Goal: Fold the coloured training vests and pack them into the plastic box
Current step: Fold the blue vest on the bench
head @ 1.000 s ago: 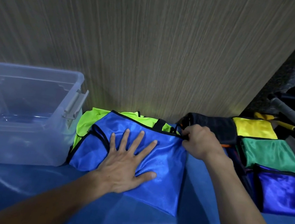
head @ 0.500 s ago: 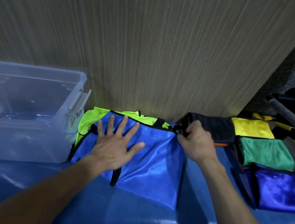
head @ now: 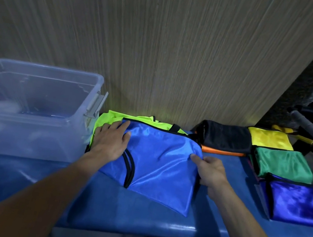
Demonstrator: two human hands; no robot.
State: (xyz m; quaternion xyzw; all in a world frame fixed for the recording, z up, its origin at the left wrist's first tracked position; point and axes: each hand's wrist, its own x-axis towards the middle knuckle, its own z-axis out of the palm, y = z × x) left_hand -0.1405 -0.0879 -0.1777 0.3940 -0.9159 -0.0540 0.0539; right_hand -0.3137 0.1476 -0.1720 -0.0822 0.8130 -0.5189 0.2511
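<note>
With our left hand (head: 110, 142) pressing flat, fingers straight, on the blue vest (head: 156, 160) lying on the tabletop (head: 134, 214) beside the plastic box (head: 27, 108), we should let our right hand (head: 207, 172), pinching its right edge, fold it over squarely.

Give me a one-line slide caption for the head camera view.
Left hand rests on a blue vest while right hand grips its edge, beside the plastic box.

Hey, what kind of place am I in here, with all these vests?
Probably a gym or sports storeroom. The vests lie on a blue padded bench against a wood-grain wall panel, and a grey grip-taped handle, likely exercise gear, sticks out at the far right.
</note>
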